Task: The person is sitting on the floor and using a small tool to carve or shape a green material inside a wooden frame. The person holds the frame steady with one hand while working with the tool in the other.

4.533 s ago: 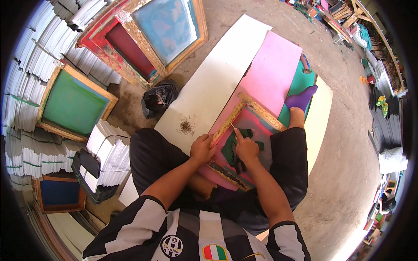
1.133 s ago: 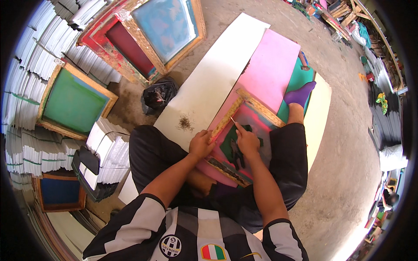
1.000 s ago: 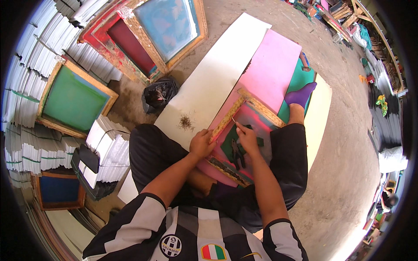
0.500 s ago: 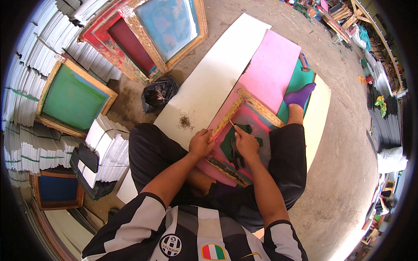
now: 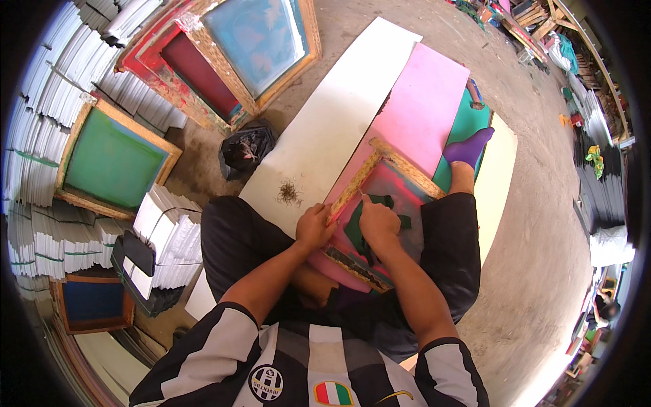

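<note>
A wooden screen-printing frame [image 5: 415,176] with a pink-stained mesh lies tilted across my lap. My left hand [image 5: 315,227] is closed on the frame's left bar. Over the mesh, my right hand [image 5: 379,221] is closed around a thin tool, most of it hidden in the fist; its tip is close to the inner edge of that same bar. Beneath the right hand a dark green cloth [image 5: 354,229] rests on the mesh, and a dark hand tool on it is mostly covered by my wrist.
A pile of small bent staples [image 5: 289,192] is on the white board [image 5: 339,102]. Past it stands a black plastic bag [image 5: 245,146]. A hammer [image 5: 474,92] rests on the green board near my purple-socked foot [image 5: 468,147]. More screen frames [image 5: 115,157] and paper stacks [image 5: 178,224] fill the left side.
My right hand has shifted slightly left and turned over the mesh, covering more of the dark hand tool. My left hand stays on the frame's bar.
</note>
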`<act>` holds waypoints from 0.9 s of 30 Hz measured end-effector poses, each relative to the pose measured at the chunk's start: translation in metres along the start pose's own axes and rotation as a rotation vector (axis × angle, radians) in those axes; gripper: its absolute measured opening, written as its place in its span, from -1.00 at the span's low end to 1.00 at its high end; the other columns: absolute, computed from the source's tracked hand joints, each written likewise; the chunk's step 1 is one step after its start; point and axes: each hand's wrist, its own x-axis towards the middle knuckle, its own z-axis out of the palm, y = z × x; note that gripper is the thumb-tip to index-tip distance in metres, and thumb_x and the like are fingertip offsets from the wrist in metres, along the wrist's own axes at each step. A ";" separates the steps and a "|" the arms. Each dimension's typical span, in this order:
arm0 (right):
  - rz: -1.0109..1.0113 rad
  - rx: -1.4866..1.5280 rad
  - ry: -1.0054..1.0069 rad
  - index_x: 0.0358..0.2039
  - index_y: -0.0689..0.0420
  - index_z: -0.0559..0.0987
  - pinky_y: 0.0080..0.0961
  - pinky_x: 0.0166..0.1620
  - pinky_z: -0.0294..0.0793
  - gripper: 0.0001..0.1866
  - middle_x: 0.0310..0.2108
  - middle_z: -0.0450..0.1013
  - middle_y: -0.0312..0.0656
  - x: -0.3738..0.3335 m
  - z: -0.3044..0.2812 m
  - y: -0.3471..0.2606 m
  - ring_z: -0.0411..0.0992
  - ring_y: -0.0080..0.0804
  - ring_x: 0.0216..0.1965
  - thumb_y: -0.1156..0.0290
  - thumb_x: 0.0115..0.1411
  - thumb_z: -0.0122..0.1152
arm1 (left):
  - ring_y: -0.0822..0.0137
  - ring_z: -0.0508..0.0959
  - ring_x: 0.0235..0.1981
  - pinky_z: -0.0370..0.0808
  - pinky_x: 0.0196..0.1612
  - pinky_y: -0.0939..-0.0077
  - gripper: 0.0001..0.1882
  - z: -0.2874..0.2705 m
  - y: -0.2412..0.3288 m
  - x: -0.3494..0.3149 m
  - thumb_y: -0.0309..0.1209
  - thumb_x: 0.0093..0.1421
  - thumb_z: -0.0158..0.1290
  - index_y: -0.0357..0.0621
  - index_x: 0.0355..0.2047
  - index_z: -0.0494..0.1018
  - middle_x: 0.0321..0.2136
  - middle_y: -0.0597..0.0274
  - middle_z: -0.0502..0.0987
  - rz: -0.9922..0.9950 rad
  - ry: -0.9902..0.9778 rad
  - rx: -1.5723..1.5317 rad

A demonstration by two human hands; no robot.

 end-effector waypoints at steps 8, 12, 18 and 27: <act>-0.052 0.382 0.118 0.28 -0.30 0.56 -0.04 -0.13 0.60 -0.59 -0.21 0.65 0.09 -0.003 0.038 0.036 0.63 0.14 -0.23 0.17 0.44 0.10 | -0.02 0.61 -0.09 0.58 -0.02 0.12 -0.44 0.003 -0.006 -0.002 -0.24 0.11 0.27 -0.12 0.13 0.55 -0.12 0.08 0.59 0.005 0.029 -0.013; -0.045 0.237 0.156 0.27 -0.38 0.55 -0.06 -0.15 0.58 -0.58 -0.23 0.65 0.11 -0.006 0.038 0.035 0.62 0.17 -0.24 0.20 0.43 0.14 | -0.02 0.61 -0.08 0.58 -0.02 0.11 -0.44 0.003 -0.002 -0.001 -0.22 0.11 0.27 -0.14 0.12 0.55 -0.11 0.07 0.59 0.001 0.024 0.005; -0.253 0.887 0.209 0.31 -0.01 0.54 -0.20 -0.23 0.55 -0.55 -0.29 0.69 -0.07 0.036 0.095 0.075 0.65 -0.25 -0.29 0.27 0.45 0.16 | -0.02 0.61 -0.09 0.58 -0.02 0.12 -0.44 0.003 -0.002 -0.001 -0.22 0.11 0.27 -0.15 0.12 0.55 -0.11 0.08 0.59 0.017 0.002 0.031; -0.152 0.289 0.276 0.31 -0.07 0.55 -0.33 -0.28 0.53 -0.56 -0.41 0.63 -0.21 0.008 0.057 0.053 0.59 -0.38 -0.38 0.19 0.46 0.17 | -0.01 0.61 -0.06 0.59 0.00 0.16 -0.44 0.001 -0.002 -0.002 -0.23 0.12 0.28 -0.11 0.14 0.55 -0.10 0.09 0.58 0.008 0.017 0.025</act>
